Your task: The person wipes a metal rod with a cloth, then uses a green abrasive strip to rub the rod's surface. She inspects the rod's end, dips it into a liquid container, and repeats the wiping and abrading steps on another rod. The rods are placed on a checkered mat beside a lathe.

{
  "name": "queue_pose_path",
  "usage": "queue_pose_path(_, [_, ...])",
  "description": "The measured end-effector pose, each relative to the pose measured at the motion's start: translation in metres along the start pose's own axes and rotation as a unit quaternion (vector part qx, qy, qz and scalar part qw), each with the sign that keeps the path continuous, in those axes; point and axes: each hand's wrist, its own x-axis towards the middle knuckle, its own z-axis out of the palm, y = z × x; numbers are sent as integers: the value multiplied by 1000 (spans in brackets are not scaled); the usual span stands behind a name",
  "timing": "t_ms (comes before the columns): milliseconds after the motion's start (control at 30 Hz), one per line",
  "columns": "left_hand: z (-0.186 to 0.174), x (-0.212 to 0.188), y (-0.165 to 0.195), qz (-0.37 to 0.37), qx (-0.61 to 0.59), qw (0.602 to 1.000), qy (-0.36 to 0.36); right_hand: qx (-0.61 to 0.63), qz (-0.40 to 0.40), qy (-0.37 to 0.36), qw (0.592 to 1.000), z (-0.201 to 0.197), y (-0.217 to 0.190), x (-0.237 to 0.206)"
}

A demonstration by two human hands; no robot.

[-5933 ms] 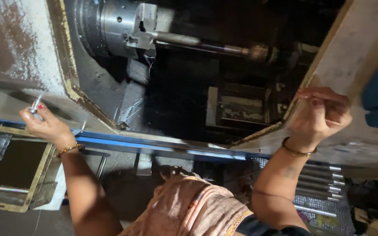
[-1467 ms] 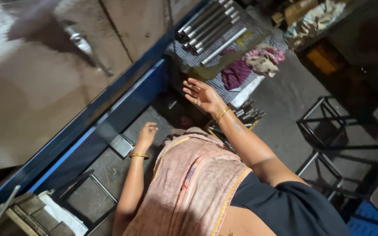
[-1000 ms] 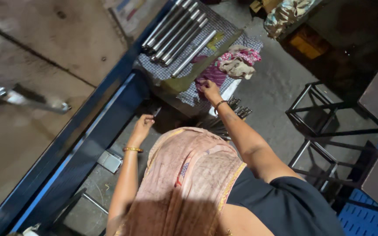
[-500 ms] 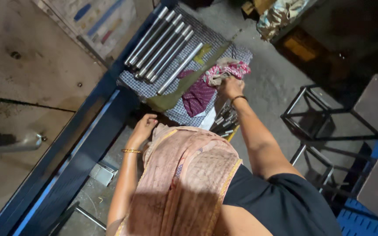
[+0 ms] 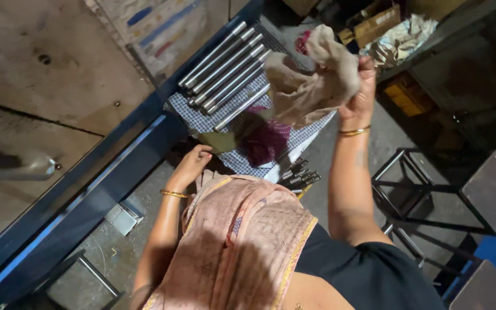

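Observation:
My right hand (image 5: 360, 95) is raised and shut on a crumpled beige rag (image 5: 308, 80), holding it above a tray lined with checked cloth (image 5: 205, 112). Several long steel rods (image 5: 225, 66) lie side by side on that tray. A dark red rag (image 5: 265, 138) and an olive one (image 5: 216, 140) rest on the tray's near part. My left hand (image 5: 193, 163), with a gold bangle at the wrist, hovers low at the tray's near edge, fingers curled, with nothing visible in it. A pink scarf (image 5: 239, 235) hangs down my front.
A blue steel rail (image 5: 87, 195) runs diagonally beside the machine's beige panel (image 5: 41, 74). Shorter steel pins (image 5: 299, 172) lie below the tray. Black metal stools (image 5: 431, 195) stand to the right, with cardboard and cloth scraps (image 5: 391, 34) at the back.
My view swung from the lathe chuck down to the rod tray. My right hand reached to the rags on the tray, took the beige one and lifted it up.

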Motion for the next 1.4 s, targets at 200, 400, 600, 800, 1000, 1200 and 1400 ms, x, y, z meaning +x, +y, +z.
queue_pose_path(200, [-3,-6,12,-33,-7,999,31,-255,0,-21,967,5,129,1])
queue_pose_path(400, [-13,-15,11,125,-49,982,134,222,292,-106,924,44,189,-9])
queue_pose_path(600, [-22,1,42,-60,-161,971,168,207,477,-178,836,129,203,-79])
queue_pose_path(800, [-8,22,63,-33,188,918,349,-200,331,-195,901,145,255,-116])
queue_pose_path(1000, [-8,30,64,-47,75,931,354,-542,282,-363,703,174,225,-110])
queue_pose_path(1200, [-43,14,65,20,-358,868,343,-569,82,-415,705,185,175,-96])
queue_pose_path(1400, [12,24,84,55,-377,884,271,-606,33,-312,731,144,245,-95])
